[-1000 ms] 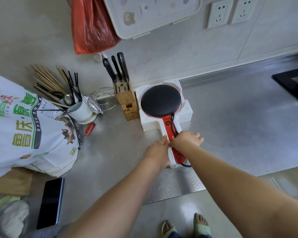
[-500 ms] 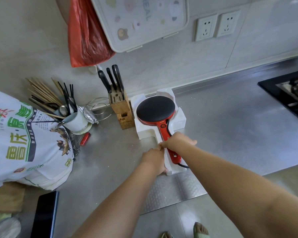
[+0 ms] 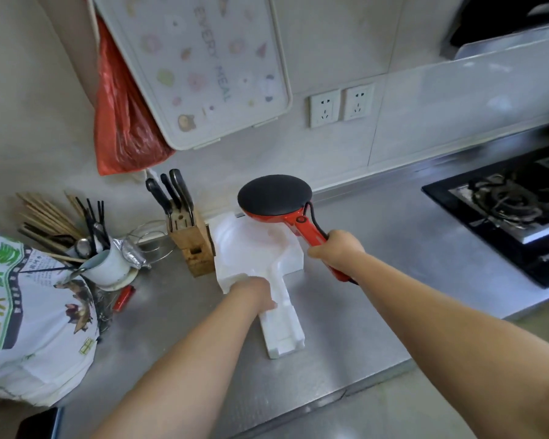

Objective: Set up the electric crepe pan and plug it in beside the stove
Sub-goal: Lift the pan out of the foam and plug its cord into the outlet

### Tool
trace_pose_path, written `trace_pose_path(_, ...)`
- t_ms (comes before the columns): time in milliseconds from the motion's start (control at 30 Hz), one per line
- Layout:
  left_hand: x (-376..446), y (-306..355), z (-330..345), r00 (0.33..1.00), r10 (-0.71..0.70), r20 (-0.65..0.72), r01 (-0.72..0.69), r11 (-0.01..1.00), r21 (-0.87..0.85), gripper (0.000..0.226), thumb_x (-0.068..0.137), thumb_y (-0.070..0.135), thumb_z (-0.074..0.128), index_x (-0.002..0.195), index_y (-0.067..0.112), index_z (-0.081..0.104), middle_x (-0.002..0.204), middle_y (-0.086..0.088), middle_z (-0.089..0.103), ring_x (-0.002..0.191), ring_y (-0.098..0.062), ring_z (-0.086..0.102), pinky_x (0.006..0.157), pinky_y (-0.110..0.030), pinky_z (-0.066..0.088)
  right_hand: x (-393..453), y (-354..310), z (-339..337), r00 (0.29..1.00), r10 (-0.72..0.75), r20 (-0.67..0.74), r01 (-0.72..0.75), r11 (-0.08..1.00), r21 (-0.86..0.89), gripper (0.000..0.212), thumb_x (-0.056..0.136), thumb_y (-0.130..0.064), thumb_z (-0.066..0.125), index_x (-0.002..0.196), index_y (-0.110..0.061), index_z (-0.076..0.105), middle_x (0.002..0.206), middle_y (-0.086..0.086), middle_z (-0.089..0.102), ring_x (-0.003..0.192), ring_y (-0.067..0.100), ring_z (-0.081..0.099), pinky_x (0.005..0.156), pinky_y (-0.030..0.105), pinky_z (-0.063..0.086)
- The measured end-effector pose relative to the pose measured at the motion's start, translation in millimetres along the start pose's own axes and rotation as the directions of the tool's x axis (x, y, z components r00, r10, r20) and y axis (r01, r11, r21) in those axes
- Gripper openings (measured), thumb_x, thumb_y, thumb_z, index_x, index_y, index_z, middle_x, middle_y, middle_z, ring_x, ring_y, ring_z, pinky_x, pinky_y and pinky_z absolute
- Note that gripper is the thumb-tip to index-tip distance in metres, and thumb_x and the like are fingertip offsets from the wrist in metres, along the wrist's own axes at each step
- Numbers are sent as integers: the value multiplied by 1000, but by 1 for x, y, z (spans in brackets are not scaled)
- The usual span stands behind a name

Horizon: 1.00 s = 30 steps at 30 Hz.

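1. Worktop (image 3: 355, 315): brushed steel, runs along a pale wall; floor edge shows at the lower right.
2. Foam tray (image 3: 260, 248): white moulded packing, lies flat on the worktop with its round hollow empty. This is the landmark.
3. Crepe pan (image 3: 274, 195): dark round plate, red body and handle, lifted clear of the foam tray, above its far right corner, tilted. A black cord runs along the handle.
4. Right hand (image 3: 336, 250): just right of the foam tray, grip wrapped tight round the red handle, fingers fully closed on it.
5. Left hand (image 3: 251, 291): pressed down on the foam tray's near neck, fingers bent over the foam edge; how firmly the grip is closed cannot be told.
6. Knife block (image 3: 192, 240): wooden, black-handled knives in it, touching or just beside the foam tray's left side.
7. Mug of chopsticks and utensils (image 3: 103, 264): further left of the foam tray, past the knife block. Red lighter (image 3: 124, 297) on the worktop near it.
8. Printed sack (image 3: 29, 315): far left of the foam tray.
9. Gas stove (image 3: 504, 213): black, well right of the foam tray, set into the worktop.
10. Wall sockets (image 3: 341, 106): two, on the wall above and right of the foam tray.
11. Cutting board (image 3: 200, 64) and red plastic bag (image 3: 121, 122): hang on the wall above the foam tray.
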<state>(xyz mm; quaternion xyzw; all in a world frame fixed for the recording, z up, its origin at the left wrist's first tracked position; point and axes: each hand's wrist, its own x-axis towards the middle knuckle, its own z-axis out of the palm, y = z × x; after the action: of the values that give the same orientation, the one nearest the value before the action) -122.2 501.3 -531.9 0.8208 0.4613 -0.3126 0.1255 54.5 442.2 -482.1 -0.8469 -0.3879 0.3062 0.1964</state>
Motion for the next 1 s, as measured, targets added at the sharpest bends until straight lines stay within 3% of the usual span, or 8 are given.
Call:
trace_pose_path(133,20,40,-38,973,-148,-175,36,852,-523,45,98,39,43,115,2,64,119,-13,66,112,-33,61,93,-36,47,20,39,-39,999,-27,-20,26,999,-21,33,73,-41,65,95,-17,59,74,2,62,63,20,62,51,26,46)
trace_pose_path(233,36,98,-56,982,-152,-111,-35,431,-901,43,99,43,43,106,6,63,104,-10,72,90,-30,67,80,-35,51,38,72,-60,999,-47,-27,47,999,-14,35,72,-40,66,96,-16,60,74,1,62,70,23,64,61,30,50)
trace_pose_path(300,43,153,-68,990,-142,-7,15,155,-988,43,99,49,40,110,12,58,106,-10,72,86,-26,66,72,-33,52,53,100,-79,998,-59,-10,58,998,-24,33,72,-39,66,94,-15,60,72,1,61,71,24,64,63,31,51)
trace_pose_path(367,53,205,-79,991,-108,79,79,-2,-997,46,98,55,37,109,14,54,106,-12,72,90,-26,68,73,-35,54,70,127,-98,997,-74,23,75,996,-49,32,72,-37,66,94,-13,60,71,1,60,68,23,62,63,31,50)
trace_pose_path(500,87,277,-92,984,-135,112,93,-139,-986,41,98,46,46,110,10,59,82,-6,68,74,-22,68,73,-37,57,103,174,-126,989,-120,90,128,988,-91,36,69,-41,68,91,-13,59,78,3,64,71,22,63,60,30,48)
trace_pose_path(733,120,322,-100,957,-237,166,96,-283,-954,32,92,13,63,122,4,61,101,-14,69,66,-19,65,43,-26,55,152,218,-140,961,-206,186,238,956,-171,41,71,-45,67,97,-15,57,85,3,66,77,24,64,69,32,52)
trace_pose_path(867,142,325,-98,942,-276,189,98,-312,-945,30,90,8,64,120,3,60,102,-16,68,77,-24,65,57,-33,56,178,221,-134,938,-239,252,287,941,-177,45,69,-46,67,99,-15,57,90,5,68,80,26,65,71,34,53)
trace_pose_path(1000,168,321,-96,933,-291,214,110,-334,-936,15,91,4,62,105,9,57,85,-10,66,67,-19,62,62,-34,55,203,221,-128,927,-255,275,306,938,-162,47,67,-48,68,99,-16,56,88,4,67,80,27,64,73,35,53)
